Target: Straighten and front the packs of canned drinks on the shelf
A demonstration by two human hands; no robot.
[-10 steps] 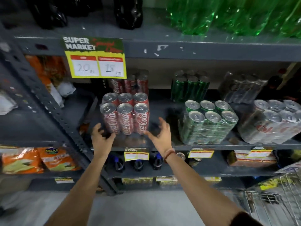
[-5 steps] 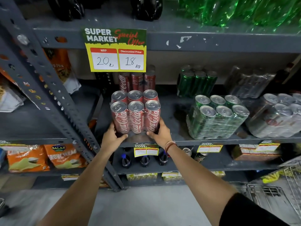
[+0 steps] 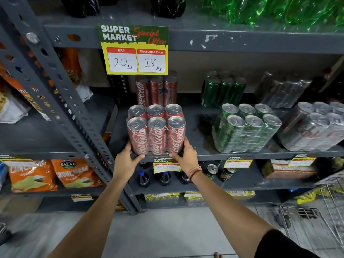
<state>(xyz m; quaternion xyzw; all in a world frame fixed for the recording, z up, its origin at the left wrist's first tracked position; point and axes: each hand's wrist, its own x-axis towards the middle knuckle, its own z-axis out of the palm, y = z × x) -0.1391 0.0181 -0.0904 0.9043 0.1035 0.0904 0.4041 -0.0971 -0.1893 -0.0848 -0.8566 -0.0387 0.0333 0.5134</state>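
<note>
Both hands clamp the shrink-wrapped six-pack of red Coca-Cola cans at its base: the left hand cups the lower left corner with the thumb across the front, and the right hand grips the lower right corner, fingers wrapped up the side. That pack stands upright at the front edge of the grey metal shelf, logos facing out, just above a small yellow price tag. Behind it, well back on the same shelf, stands a second pack of red cans. To the right sits a wrapped pack of green cans, turned at an angle to the shelf edge, with another green pack further back. At the far right a pack of silver cans also lies askew. A yellow special-offer sign hangs from the shelf above. The right wrist wears a thread bracelet.
</note>
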